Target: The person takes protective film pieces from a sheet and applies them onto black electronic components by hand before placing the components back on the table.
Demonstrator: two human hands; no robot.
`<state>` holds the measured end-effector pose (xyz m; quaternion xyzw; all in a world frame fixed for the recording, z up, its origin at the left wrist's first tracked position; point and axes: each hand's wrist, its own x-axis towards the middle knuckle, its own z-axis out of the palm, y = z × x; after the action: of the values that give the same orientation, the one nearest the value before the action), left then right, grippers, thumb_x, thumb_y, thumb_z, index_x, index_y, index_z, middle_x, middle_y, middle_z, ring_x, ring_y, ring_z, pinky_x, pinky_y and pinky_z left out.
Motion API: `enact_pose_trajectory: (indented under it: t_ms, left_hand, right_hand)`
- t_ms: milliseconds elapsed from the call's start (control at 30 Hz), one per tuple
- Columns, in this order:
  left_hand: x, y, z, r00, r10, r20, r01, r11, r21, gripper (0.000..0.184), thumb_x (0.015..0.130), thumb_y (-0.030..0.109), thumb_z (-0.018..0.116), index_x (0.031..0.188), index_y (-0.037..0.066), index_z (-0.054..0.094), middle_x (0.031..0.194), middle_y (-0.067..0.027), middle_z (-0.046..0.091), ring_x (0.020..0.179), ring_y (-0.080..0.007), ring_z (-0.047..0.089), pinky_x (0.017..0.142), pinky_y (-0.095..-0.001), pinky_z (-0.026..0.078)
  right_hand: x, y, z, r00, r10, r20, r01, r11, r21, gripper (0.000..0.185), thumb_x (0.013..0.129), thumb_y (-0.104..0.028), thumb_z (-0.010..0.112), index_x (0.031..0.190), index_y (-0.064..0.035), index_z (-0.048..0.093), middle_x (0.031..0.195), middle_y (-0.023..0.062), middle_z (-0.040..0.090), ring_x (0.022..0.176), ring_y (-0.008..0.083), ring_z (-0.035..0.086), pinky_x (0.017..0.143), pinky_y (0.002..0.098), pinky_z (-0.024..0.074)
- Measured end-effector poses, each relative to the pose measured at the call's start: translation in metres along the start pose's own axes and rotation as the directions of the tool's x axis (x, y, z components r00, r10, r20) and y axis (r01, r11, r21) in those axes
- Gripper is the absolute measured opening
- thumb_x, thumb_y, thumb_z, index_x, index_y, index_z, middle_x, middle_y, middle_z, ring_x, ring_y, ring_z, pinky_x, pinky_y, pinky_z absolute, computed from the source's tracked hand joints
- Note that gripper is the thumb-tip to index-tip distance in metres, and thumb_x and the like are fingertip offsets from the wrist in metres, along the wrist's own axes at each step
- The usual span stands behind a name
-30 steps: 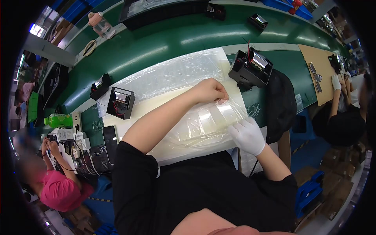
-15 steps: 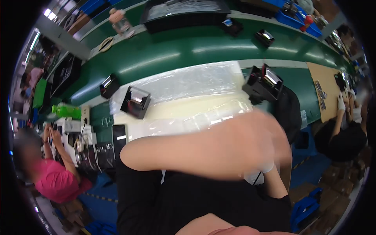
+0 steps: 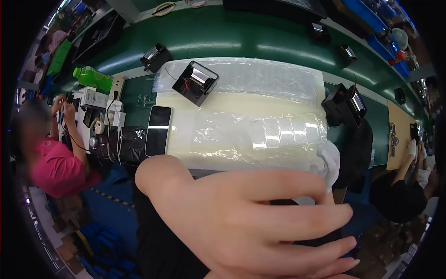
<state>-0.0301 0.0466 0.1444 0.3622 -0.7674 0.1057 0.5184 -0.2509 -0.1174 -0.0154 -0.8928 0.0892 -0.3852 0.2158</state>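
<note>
My left hand (image 3: 260,218) is bare and fills the lower foreground. Its fingers point right and are spread apart, with nothing visible in them. A white glove covers my right hand (image 3: 329,160), which rests at the right edge of the clear plastic film (image 3: 223,135); its separate fingers cannot be made out. The film lies over a pale, cream-coloured sheet (image 3: 241,102), and clear rectangles show at its right side. On the upper left part of the sheet sits an open black housing (image 3: 196,83) with a shiny cylinder and red wires. A phone (image 3: 158,132) lies at the left.
Another black housing (image 3: 344,104) stands right of the film, and a similar one (image 3: 155,56) at the upper left. A green bottle (image 3: 92,79), a power strip (image 3: 117,88) and cables are at the left. People work on both sides, one in a pink shirt (image 3: 58,160).
The view has shifted, bringing more of the film into sight. My left hand, blurred before, now has its fingers spread lower down. My gloved right hand has moved up to the film's edge.
</note>
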Motion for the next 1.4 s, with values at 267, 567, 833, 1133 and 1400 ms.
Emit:
enact_pose_trajectory:
  t_ms: [267,567,833,1133,1400]
  left_hand:
    - [-0.078,-0.058,-0.08,0.826,-0.458,-0.329,0.564,0.695,0.447,0.027,0.085,-0.004,0.057,0.105,0.008,0.07,0.107,-0.0065,0.071,0.093,-0.0191,0.064,0.085,-0.0345,0.049]
    - [-0.271,-0.175,-0.131,0.653,-0.717,-0.245,0.356,0.005,0.935,0.041,0.081,0.005,0.068,0.12,0.011,0.06,0.115,-0.0045,0.065,0.102,-0.0254,0.062,0.085,-0.0383,0.051]
    - [-0.282,-0.197,-0.142,0.601,-0.713,-0.361,0.435,-0.087,0.896,0.046,0.079,0.011,0.071,0.124,0.014,0.06,0.111,-0.0041,0.067,0.101,-0.0249,0.061,0.09,-0.0381,0.047]
    - [-0.235,-0.11,-0.134,0.441,-0.803,-0.401,0.527,-0.13,0.84,0.037,0.085,0.006,0.065,0.121,0.016,0.06,0.097,-0.0011,0.067,0.095,-0.0247,0.059,0.091,-0.0394,0.044]
    - [-0.178,-0.08,-0.093,0.515,-0.762,-0.393,0.797,0.256,0.548,0.027,0.087,0.006,0.067,0.113,0.007,0.064,0.096,-0.005,0.067,0.091,-0.0223,0.06,0.087,-0.0347,0.047]
  right_hand:
    - [0.008,-0.003,0.017,0.998,-0.005,0.059,0.004,1.0,0.023,0.05,0.068,0.001,0.063,0.117,-0.0016,0.055,0.115,0.0177,0.061,0.1,0.0356,0.058,0.097,0.0496,0.0463]
    - [0.0,-0.001,0.024,0.988,0.09,0.128,-0.094,0.995,0.021,0.049,0.068,0.005,0.063,0.116,-0.0008,0.057,0.113,0.0175,0.061,0.1,0.0356,0.058,0.095,0.0463,0.0473]
    - [0.012,-0.009,0.041,0.98,0.093,0.173,-0.102,0.994,0.042,0.049,0.069,0.005,0.065,0.117,-0.0033,0.059,0.112,0.0147,0.061,0.097,0.0328,0.059,0.092,0.042,0.0474]
    - [0.065,0.001,0.03,0.97,-0.015,0.244,0.028,0.998,-0.052,0.048,0.072,-0.001,0.069,0.119,-0.0089,0.061,0.11,0.0081,0.062,0.095,0.0281,0.059,0.09,0.0377,0.0461]
    - [0.141,0.058,0.085,0.947,0.196,0.255,-0.159,0.974,-0.158,0.045,0.085,-0.017,0.064,0.129,-0.0056,0.06,0.117,0.0183,0.059,0.102,0.0356,0.059,0.094,0.043,0.0469]
